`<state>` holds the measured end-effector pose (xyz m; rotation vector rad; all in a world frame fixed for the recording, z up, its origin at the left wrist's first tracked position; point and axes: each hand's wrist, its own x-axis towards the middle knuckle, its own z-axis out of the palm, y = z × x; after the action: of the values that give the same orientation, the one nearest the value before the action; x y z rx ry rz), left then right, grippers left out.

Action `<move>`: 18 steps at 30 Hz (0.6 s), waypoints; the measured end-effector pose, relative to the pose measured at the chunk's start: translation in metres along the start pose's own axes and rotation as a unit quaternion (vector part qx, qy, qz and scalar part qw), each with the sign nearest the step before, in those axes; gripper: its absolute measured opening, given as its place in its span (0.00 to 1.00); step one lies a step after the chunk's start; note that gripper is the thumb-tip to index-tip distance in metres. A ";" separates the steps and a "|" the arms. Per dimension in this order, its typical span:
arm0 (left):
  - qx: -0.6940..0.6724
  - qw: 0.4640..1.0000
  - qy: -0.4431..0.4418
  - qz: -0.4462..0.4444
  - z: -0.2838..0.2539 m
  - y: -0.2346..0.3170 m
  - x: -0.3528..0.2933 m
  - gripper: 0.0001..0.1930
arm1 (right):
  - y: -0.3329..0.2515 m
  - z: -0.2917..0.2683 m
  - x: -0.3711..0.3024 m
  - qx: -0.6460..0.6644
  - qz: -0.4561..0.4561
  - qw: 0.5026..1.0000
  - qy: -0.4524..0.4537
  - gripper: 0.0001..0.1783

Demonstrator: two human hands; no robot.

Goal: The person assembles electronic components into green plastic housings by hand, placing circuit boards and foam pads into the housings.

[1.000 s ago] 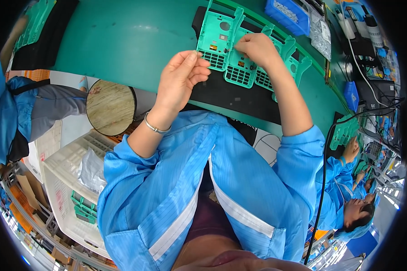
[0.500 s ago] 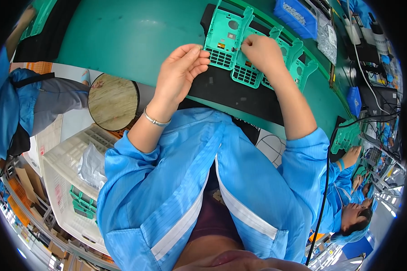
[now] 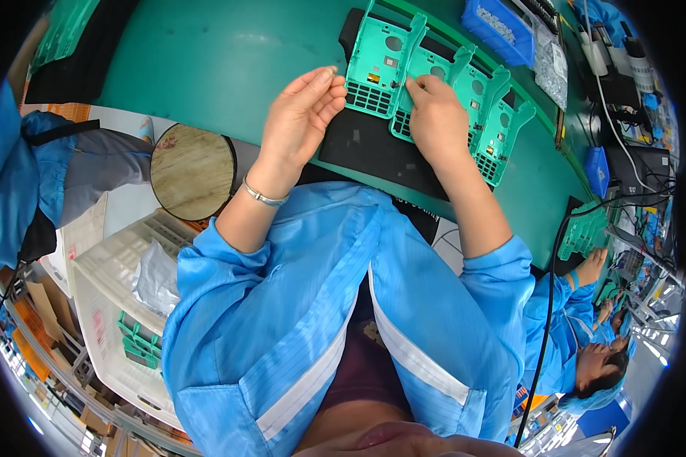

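Observation:
Several green plastic housings with keypad grilles stand in a row on the bench. My left hand [image 3: 305, 114] is closed in a pinch just left of the leftmost housing [image 3: 377, 57]; whatever sits between thumb and fingertip is too small to name. With fingers bent and pressed together, my right hand [image 3: 438, 118] rests over the second housing [image 3: 427, 65], its fingertips at the left side wall of that piece. Anything under those fingertips is hidden. The rightmost housing [image 3: 499, 126] lies to the right of my right hand.
Under the row lies a black mat [image 3: 358, 145] on the green bench top [image 3: 206, 53]. A blue bin [image 3: 499, 32] of small pale parts and a clear bag [image 3: 550, 68] are at the far right. A round stool [image 3: 192, 171] and a white crate [image 3: 103, 305] stand left. Co-workers sit on both sides.
My right hand has shifted toward me and turned, its fingertips staying by the second housing's left side. My left hand has drawn slightly left and up, still pinched.

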<state>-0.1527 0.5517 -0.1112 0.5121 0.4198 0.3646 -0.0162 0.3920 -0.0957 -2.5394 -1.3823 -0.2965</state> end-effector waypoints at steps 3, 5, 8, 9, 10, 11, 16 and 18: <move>-0.014 1.000 0.005 -0.009 0.002 -0.001 -0.001 0.07 | 0.006 -0.007 0.004 0.040 0.016 0.998 -0.037 0.18; -0.024 1.000 0.006 -0.014 -0.002 -0.002 -0.001 0.07 | 0.004 -0.020 0.007 0.231 0.075 0.970 -0.031 0.16; -0.054 0.998 -0.024 -0.023 -0.005 -0.003 0.000 0.08 | -0.022 -0.035 0.018 0.339 0.103 0.935 -0.033 0.12; -0.050 0.998 -0.014 -0.022 -0.006 -0.004 -0.001 0.08 | -0.031 -0.038 0.021 0.400 0.123 0.907 -0.058 0.11; -0.045 0.999 -0.006 -0.021 -0.005 -0.002 0.000 0.09 | -0.033 -0.034 0.022 0.384 0.081 0.918 -0.058 0.10; -0.045 0.999 -0.007 -0.020 -0.004 -0.001 0.000 0.09 | -0.036 -0.031 0.022 0.386 0.077 0.917 -0.063 0.10; -0.023 0.999 -0.027 -0.038 0.000 0.007 -0.005 0.11 | -0.038 -0.026 0.018 0.404 0.111 0.903 -0.097 0.11; -0.028 0.999 -0.024 -0.025 -0.003 0.006 -0.005 0.10 | -0.039 -0.029 0.018 0.404 0.113 0.901 -0.105 0.11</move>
<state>-0.1597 0.5552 -0.1090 0.4542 0.3748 0.3154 -0.0413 0.4186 -0.0583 -2.0041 -0.9547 0.5119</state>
